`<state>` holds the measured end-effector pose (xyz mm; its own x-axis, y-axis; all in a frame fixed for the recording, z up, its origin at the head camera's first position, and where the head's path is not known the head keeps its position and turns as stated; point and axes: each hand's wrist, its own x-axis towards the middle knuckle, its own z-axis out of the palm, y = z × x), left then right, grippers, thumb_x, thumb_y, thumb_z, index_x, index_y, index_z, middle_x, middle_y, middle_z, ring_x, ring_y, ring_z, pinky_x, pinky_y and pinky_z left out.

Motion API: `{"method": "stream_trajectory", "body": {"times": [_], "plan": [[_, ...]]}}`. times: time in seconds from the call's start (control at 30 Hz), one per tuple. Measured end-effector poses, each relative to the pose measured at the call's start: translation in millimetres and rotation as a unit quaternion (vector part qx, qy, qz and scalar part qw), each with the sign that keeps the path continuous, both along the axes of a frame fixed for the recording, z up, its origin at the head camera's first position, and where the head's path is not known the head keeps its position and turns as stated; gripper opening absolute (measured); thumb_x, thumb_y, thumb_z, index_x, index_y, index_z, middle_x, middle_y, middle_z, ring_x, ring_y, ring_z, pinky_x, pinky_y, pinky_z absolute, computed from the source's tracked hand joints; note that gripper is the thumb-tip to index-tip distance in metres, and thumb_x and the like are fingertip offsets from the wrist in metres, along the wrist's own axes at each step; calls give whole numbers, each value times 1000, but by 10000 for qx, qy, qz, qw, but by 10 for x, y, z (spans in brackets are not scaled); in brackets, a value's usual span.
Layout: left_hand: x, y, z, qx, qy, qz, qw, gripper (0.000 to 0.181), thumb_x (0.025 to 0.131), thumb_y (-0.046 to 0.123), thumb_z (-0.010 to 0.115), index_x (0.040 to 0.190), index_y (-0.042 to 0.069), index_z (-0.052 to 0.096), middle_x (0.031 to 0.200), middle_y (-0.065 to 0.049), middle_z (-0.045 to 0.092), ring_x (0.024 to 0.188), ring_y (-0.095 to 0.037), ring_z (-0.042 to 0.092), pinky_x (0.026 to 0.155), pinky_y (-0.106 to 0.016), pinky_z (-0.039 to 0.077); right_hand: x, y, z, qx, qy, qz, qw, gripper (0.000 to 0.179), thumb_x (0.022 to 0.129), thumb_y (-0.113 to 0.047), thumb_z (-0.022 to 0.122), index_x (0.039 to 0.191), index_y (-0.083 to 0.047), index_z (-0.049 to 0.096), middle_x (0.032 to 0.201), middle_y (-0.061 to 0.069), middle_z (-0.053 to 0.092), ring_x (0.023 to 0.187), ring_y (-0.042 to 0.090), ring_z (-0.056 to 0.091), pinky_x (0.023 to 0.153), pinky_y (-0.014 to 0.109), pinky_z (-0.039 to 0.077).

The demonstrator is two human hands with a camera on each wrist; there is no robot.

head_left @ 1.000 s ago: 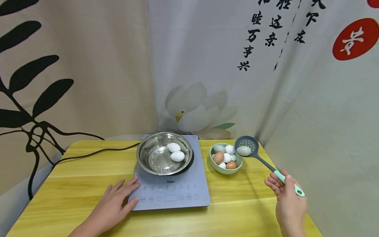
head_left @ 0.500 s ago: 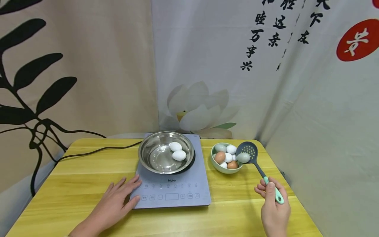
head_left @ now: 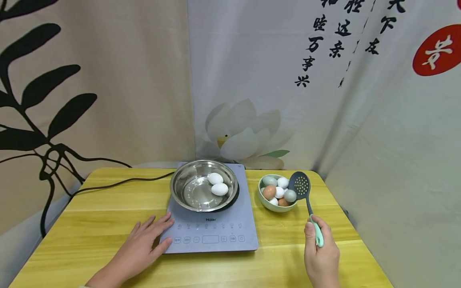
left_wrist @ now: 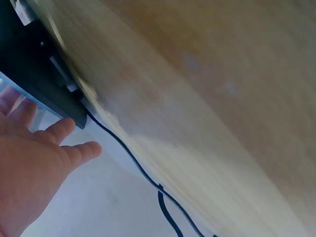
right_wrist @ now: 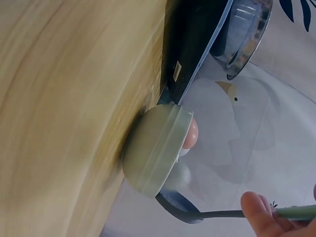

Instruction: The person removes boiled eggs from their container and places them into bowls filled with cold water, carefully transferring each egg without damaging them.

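My right hand (head_left: 321, 252) grips the mint handle of a dark slotted skimmer (head_left: 300, 185), its perforated head tilted against the right rim of a pale green bowl (head_left: 265, 202). A pale greenish egg (head_left: 289, 195) lies at that rim, beside the skimmer head; in the right wrist view this egg (right_wrist: 178, 177) sits between bowl and skimmer. White, brown and greenish eggs fill the bowl. My left hand (head_left: 138, 248) rests with extended fingers on the left edge of an induction cooker (head_left: 212, 230). A steel pot (head_left: 187, 200) on it holds two white eggs (head_left: 219, 189).
The yellow wooden table (head_left: 90, 224) carries everything. A black cord (head_left: 119, 184) runs left from behind the cooker. Printed curtains (head_left: 252, 60) close off the back and right side, close to the table's edges.
My right hand has moved left, tilting the skimmer toward the bowl. The greenish egg has gone from the skimmer head to the bowl's right rim. My left hand has stayed on the cooker.
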<state>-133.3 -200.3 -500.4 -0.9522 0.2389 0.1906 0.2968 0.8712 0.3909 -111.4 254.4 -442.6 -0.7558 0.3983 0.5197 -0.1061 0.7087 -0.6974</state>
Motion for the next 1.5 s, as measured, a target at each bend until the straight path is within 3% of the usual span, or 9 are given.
{"method": "stream_trajectory", "body": {"times": [0.27,0.43,0.6,0.67,0.73,0.87,1.03,1.2,1.5], "plan": [[11,3,12,24,13,14,10000,52,105,49,66,151,25,64,165,1,52,147,-55,49,112,-87,32,-41,62,33,108,439,23,9990,28,108,-15,62,133,-2,70,103,12,80,89,-26,51,77,0,44],[16,0,13,29,-4,25,10000,52,105,49,66,151,25,63,166,1,52,148,-55,48,112,-87,32,-61,151,176,-873,507,173,9947,31,112,-20,56,132,1,68,101,-10,77,86,-19,67,82,3,54],[23,-4,23,53,-31,37,10000,52,105,49,66,151,25,63,166,1,52,148,-55,48,112,-86,32,-93,212,379,-2868,1086,1224,9439,33,113,-17,53,132,8,64,103,6,80,86,12,80,82,26,66],[23,-5,27,54,-33,43,10000,52,105,49,66,151,25,63,166,1,52,148,-55,48,112,-86,32,-117,197,451,-3223,1145,1783,9226,33,113,-14,52,133,10,62,105,14,80,88,18,80,82,31,66],[21,-5,29,46,-33,44,10000,52,105,49,66,151,25,63,166,1,52,148,-55,48,112,-86,32,-145,144,510,-3192,936,2272,9153,33,114,-12,49,136,11,60,108,15,81,91,20,81,83,32,67],[18,1,29,15,-55,38,10000,52,105,49,65,151,25,63,166,1,51,148,-55,48,112,-86,32,-239,-22,585,-2266,491,3302,9150,33,113,-1,46,139,13,58,114,5,81,96,17,80,86,31,66],[18,17,24,31,-99,16,9999,53,105,51,64,152,25,63,167,2,51,148,-54,48,113,-86,32,-447,-215,595,-81,1001,4368,8939,38,99,17,60,136,10,65,117,0,80,102,8,78,90,23,64],[16,27,34,59,-114,11,9999,53,105,52,63,152,26,63,167,3,50,149,-53,47,113,-86,32,-567,-317,662,1837,1433,4472,8636,32,102,-9,71,134,-2,72,118,8,81,106,16,78,101,14,55],[10,15,27,49,-137,48,9999,53,105,52,64,152,26,63,167,3,51,149,-53,47,113,-86,31,-633,-377,766,2755,1492,4797,8196,39,113,-33,53,131,-4,72,125,8,78,110,22,77,105,19,55]]}}
